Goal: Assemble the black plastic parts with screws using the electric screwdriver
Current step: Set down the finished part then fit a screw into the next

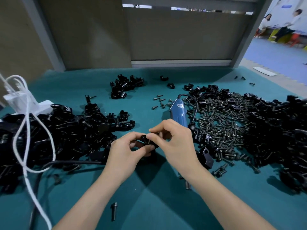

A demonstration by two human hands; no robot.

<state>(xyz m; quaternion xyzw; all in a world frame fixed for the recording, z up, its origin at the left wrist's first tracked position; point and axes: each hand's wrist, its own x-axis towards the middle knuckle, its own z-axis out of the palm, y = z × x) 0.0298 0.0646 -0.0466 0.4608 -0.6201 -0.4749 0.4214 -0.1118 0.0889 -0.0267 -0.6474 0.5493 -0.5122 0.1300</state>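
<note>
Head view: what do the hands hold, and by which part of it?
One small black plastic part. The left hand grips its left end; the right hand pinches its top right edge.

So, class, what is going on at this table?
A person holds a black part in the left hand over the table, while the right hand pinches at its top, perhaps fitting a screw. The screwdriver lies unheld just behind the hands. Heaps of loose parts lie on both sides, screws on the right.
</note>
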